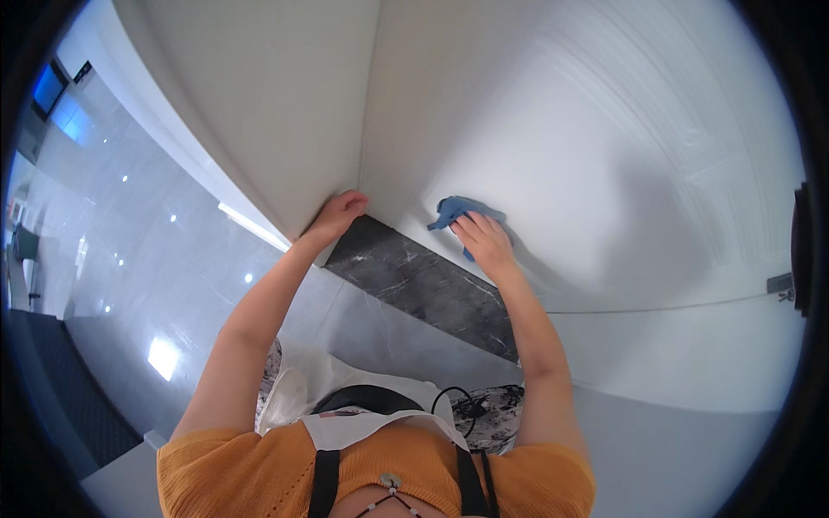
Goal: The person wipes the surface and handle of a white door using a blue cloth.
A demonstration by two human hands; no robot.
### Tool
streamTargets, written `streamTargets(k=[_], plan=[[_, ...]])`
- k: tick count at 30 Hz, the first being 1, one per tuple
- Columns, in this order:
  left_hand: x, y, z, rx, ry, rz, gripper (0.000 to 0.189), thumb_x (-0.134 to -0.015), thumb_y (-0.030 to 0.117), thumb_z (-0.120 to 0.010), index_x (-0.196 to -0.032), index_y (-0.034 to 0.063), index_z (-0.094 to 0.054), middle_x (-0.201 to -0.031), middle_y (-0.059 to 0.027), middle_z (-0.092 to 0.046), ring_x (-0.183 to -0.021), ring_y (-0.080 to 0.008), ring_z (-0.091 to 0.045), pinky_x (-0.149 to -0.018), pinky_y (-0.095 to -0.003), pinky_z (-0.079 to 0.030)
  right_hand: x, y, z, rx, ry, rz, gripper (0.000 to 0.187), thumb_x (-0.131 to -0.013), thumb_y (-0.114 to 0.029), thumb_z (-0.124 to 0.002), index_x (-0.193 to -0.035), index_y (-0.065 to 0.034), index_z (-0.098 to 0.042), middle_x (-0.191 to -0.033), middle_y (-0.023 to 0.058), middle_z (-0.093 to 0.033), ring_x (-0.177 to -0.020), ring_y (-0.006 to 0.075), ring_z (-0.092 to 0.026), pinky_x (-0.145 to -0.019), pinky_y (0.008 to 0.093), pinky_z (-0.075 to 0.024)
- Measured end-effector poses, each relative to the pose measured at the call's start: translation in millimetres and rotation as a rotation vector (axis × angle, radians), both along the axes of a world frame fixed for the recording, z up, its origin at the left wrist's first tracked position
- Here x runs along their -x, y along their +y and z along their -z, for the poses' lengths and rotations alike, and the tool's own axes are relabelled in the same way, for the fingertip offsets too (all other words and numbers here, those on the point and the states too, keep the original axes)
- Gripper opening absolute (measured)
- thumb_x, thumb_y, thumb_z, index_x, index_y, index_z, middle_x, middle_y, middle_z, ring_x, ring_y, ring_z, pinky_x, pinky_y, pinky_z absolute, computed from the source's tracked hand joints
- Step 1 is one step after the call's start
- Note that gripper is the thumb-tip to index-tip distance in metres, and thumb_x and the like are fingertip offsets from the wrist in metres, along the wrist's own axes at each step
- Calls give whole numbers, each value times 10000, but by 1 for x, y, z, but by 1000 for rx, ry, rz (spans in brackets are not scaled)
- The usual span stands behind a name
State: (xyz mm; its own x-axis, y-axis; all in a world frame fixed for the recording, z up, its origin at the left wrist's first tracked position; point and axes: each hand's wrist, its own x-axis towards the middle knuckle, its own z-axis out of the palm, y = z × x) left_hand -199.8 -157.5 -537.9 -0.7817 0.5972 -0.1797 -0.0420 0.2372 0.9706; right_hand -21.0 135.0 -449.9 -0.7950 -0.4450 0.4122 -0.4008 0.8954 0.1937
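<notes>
My right hand [484,246] presses a crumpled blue cloth [456,208] flat against a white panel [563,168], close to its lower left edge. Part of the cloth is hidden under the palm and fingers. To the left, my left hand [338,217] rests against a second white panel [272,110], near the corner where the two panels meet. Its fingers are loosely curled together, and nothing shows in them. Faint streaks run over the upper right of the wiped panel, and shadows fall across its middle.
A dark marbled strip [421,291] lies along the base between the panels and the grey tiled floor [175,259]. A dark fitting [780,283] sits at the far right edge. Low on the left is a dark textured piece [78,375]. A black cord [456,392] loops by my lap.
</notes>
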Motion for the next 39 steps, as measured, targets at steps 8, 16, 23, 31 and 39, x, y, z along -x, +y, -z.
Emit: streamTargets(k=[8,16,23,31,39], plan=[[-21,48,-119,-302,377,-182,149,-964,103,-494,-1008,14,-605,-896,-34,-617,-859,-118,-572,-804,-262,-464,-49,30,-176,-63,664,462,316,-794,-65,-645,-1109,-80,-629,-1197,128,-558,-1096,432,-524,-918,523,-437],[4,92,-157,-526,239,-183,225,-1008,164,-436,-997,30,-617,-954,-27,-632,-918,-128,-595,-850,-279,-471,41,14,-271,-114,1077,550,451,-798,-99,-574,-1247,-115,-534,-1210,119,-514,-1066,414,-471,-880,518,-392],[11,101,-137,-553,131,-218,278,-1018,237,-435,-1009,35,-625,-971,-37,-649,-897,-140,-615,-847,-298,-485,75,-10,-163,-321,533,327,267,-800,-181,-589,-1064,-186,-626,-1082,-47,-554,-992,168,-525,-744,363,-450],[8,118,-88,-437,20,-227,278,-1013,251,-446,-1022,40,-626,-958,-49,-642,-899,-151,-620,-841,-292,-493,48,25,53,-106,56,141,238,-862,-213,-585,-1084,-134,-622,-1077,-48,-587,-916,95,-567,-664,258,-480],[14,100,-71,-305,35,-243,284,-1017,255,-431,-1015,46,-623,-926,-44,-636,-871,-142,-620,-813,-292,-500,-39,77,154,89,-196,54,236,-795,-127,-601,-1010,-92,-694,-1155,-5,-626,-1098,195,-577,-873,345,-494]])
